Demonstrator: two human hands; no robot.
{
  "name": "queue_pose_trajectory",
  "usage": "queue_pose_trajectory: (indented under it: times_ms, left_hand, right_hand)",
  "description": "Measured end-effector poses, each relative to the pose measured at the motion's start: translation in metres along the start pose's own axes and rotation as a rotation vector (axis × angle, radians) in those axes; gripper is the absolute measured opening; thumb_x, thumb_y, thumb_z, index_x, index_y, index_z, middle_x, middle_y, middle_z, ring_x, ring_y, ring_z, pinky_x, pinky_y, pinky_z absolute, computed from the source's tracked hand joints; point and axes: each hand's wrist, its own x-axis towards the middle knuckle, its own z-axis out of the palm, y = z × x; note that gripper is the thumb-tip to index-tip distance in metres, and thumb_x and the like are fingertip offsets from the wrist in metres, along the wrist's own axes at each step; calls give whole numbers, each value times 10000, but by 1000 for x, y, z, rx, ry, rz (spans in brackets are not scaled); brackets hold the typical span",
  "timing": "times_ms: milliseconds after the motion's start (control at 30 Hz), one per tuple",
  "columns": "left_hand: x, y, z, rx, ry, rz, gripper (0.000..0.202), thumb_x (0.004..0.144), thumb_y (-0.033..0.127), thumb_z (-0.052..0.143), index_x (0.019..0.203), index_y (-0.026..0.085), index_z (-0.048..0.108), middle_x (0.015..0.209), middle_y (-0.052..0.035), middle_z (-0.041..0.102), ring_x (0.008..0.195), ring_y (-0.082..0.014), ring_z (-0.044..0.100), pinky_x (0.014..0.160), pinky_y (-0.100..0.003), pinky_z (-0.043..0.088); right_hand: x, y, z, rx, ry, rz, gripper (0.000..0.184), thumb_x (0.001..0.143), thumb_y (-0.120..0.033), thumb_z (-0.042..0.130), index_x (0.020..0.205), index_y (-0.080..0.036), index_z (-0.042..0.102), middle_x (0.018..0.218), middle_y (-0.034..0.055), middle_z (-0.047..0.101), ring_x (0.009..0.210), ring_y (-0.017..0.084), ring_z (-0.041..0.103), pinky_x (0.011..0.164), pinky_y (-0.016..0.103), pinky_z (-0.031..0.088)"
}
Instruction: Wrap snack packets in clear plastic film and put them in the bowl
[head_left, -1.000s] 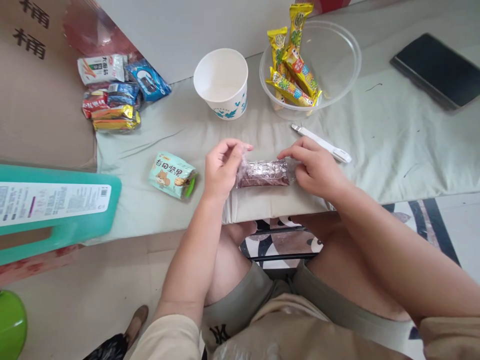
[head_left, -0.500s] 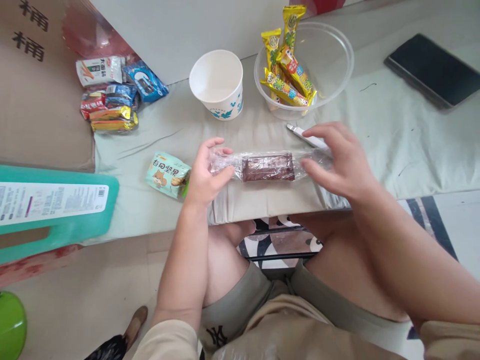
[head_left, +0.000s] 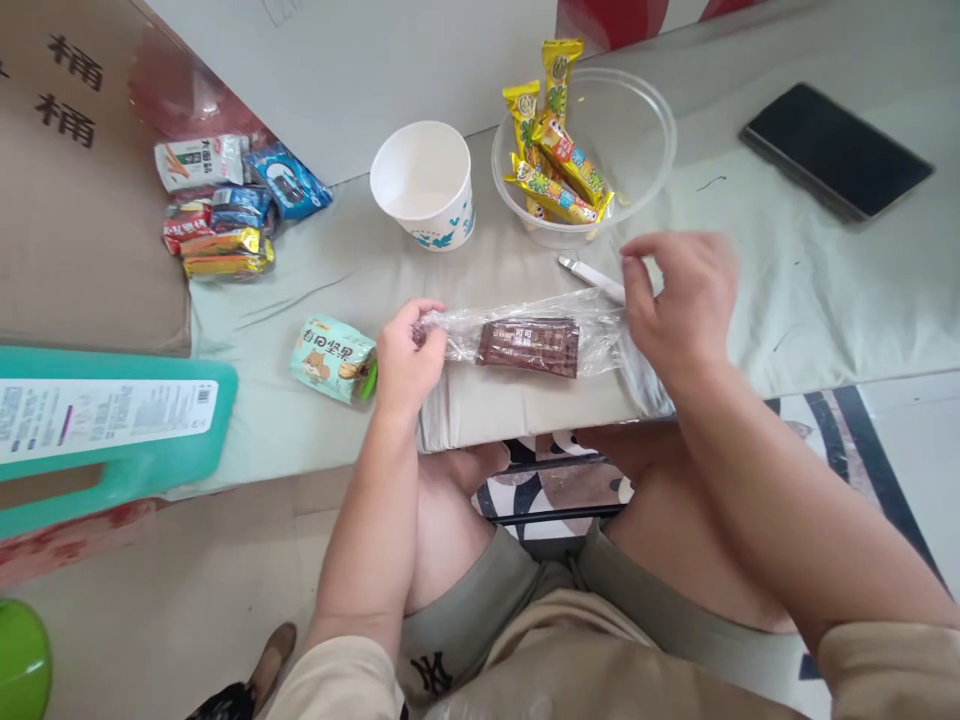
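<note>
A brown wrapped snack bar (head_left: 529, 347) lies in clear plastic film (head_left: 457, 335) near the table's front edge. My left hand (head_left: 409, 355) pinches the film's twisted left end between thumb and fingers. At the other end my right hand (head_left: 681, 300) is closed, thumb against fingertips, and the film runs up to it; the exact grip is partly hidden. A slim white-and-grey cutter or pen-like tool (head_left: 592, 277) lies just behind the film, its far end covered by my right hand. Left of my left hand rests a mint-green snack packet (head_left: 330, 357).
Behind are a white paper cup (head_left: 444, 225) and a clear plastic bowl (head_left: 660, 165) with several yellow snack packets (head_left: 574, 160). A phone (head_left: 836, 150) lies at right. On the left are several small snack packs (head_left: 225, 230), a cardboard box (head_left: 90, 220) and a teal container (head_left: 225, 400).
My right hand has gone from spread fingers to a pinch and risen slightly. My left fingers have closed on the film. The film is drawn tauter and the bar now lies slightly tilted.
</note>
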Motion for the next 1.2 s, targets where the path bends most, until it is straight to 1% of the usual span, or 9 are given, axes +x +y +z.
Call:
queue_pose_trajectory:
  times_ms: [100, 200, 267, 333, 433, 667, 833, 1000, 1200]
  left_hand:
    - [2, -1, 0, -18, 31, 70, 423, 745, 116, 620, 1150, 219, 687, 964, -14, 707, 825, -169, 660, 798, -295, 539]
    - [5, 0, 2, 24, 7, 210, 560, 676, 109, 707, 1220, 233, 677, 1289, -72, 664, 1181, -240, 646, 1061, -381, 505]
    - [8, 2, 4, 52, 17, 217, 317, 709, 147, 721, 1016, 222, 734, 1255, -71, 679, 1187, -243, 646, 1087, -402, 494]
    - [12, 4, 7, 31, 58, 163, 44, 772, 189, 696, 805, 211, 714, 1070, -53, 717, 1076, -220, 675, 1031, -391, 520]
    - [17, 6, 10, -94, 120, 61, 81, 819, 206, 667, 738, 212, 669, 888, -19, 718, 908, -174, 678, 899, -330, 544]
    - [21, 16, 4, -349, 193, -87, 177, 860, 130, 584, 704, 213, 570, 557, 54, 559, 530, -83, 552, 542, -198, 438]
    - [22, 18, 1, -365, 100, -177, 157, 909, 126, 578, 790, 229, 577, 499, 80, 465, 396, -74, 443, 396, -194, 310]
    - [22, 6, 2, -354, 69, -137, 127, 956, 177, 587, 843, 234, 578, 553, 65, 477, 420, -79, 448, 403, -203, 312]
    - [24, -15, 7, -261, 105, -12, 273, 973, 507, 632, 908, 248, 574, 631, 42, 495, 517, -100, 479, 480, -232, 356]
  right_hand:
    - [-6, -10, -3, 32, 115, -103, 193, 991, -303, 502, 1034, -255, 684, 1030, 154, 677, 1076, 362, 617, 952, 562, 468]
    - [-18, -24, 0, 116, -84, -286, 172, 957, -251, 515, 1012, -279, 675, 940, 98, 681, 925, 298, 652, 867, 488, 510]
    - [-25, -31, 5, 119, -216, -344, 215, 919, -236, 541, 1086, -279, 670, 1070, 96, 710, 1009, 306, 665, 908, 487, 514]
    - [-28, -35, 11, 110, -285, -350, 355, 873, -216, 553, 1215, -254, 643, 1226, 118, 700, 1142, 336, 644, 970, 502, 509]
    - [-27, -32, 17, 110, -342, -329, 505, 808, -174, 541, 1306, -210, 611, 1191, 136, 714, 1125, 348, 648, 970, 507, 514]
    - [-19, -22, 10, 14, -362, -356, 325, 805, -152, 520, 1059, -203, 716, 944, 106, 686, 900, 285, 629, 818, 433, 519]
    - [-17, -24, -2, 77, -299, -447, 194, 819, -112, 520, 814, -224, 678, 785, 45, 609, 735, 199, 573, 690, 345, 485]
    - [-21, -30, -23, 193, -314, -590, 251, 865, -32, 490, 778, -214, 639, 881, 39, 634, 772, 154, 585, 671, 288, 468]
    - [-37, -27, -41, 74, -760, -691, 422, 868, 2, 445, 1068, -224, 740, 769, 9, 603, 727, 162, 540, 714, 304, 389]
